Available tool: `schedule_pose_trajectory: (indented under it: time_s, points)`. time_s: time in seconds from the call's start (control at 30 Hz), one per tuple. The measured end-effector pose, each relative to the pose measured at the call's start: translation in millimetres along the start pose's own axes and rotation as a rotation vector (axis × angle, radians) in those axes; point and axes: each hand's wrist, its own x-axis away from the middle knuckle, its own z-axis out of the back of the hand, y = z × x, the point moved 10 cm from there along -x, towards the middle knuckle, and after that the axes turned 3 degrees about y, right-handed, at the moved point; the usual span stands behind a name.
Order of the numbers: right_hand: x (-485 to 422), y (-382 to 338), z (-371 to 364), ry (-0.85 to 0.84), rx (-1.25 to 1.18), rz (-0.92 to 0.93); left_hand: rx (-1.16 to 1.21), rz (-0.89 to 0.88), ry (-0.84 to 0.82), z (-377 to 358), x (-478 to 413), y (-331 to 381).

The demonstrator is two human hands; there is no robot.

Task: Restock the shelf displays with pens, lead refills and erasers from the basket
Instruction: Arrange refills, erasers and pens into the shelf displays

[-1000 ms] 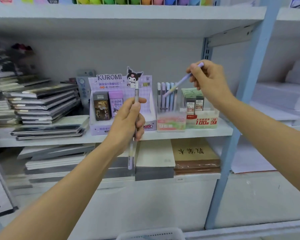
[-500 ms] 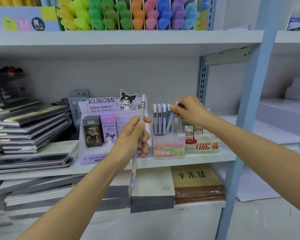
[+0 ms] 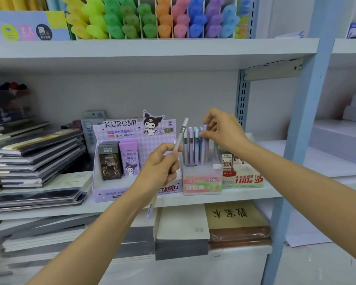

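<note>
I am gripping a slim pen [image 3: 180,136] in my left hand [image 3: 158,169], fingers curled round its middle and thumb pressing against the barrel. It is tilting to the right. Its grey top is poking up in front of the row of pens in the clear pen display box [image 3: 201,182], and its lilac lower end is hanging below the front edge of the middle shelf [image 3: 247,194]. My palm is hiding the stretch between, and the small print near the top is too small for me to read with certainty.

My right hand [image 3: 224,130] is reaching in above that box, thumb and fingertips pinching the top of a lilac pen [image 3: 205,130] that is standing upright at the right end of the row. My fingers are covering its tip, and I cannot tell whether its foot is resting on the bottom of the box.

The box is sitting near the shelf's front edge, just beside the Kuromi lead refill display [image 3: 132,130] on its left and a green lead refill display [image 3: 243,179] on its right. My left hand is blocking the Kuromi display's right front corner, and my right wrist is hiding part of the green display's packs. Stacked notebooks [image 3: 35,157] are running off the left edge of the view. Coloured highlighters [image 3: 152,19] on the shelf above are being cut off at the top.
</note>
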Motion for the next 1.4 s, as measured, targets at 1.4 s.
schedule_pose_trajectory:
  time_s: [1.4]
  points:
    - [22, 13, 19, 0.039, -0.158, -0.018, 0.093, 0.066, 0.037, -11, -3, 1]
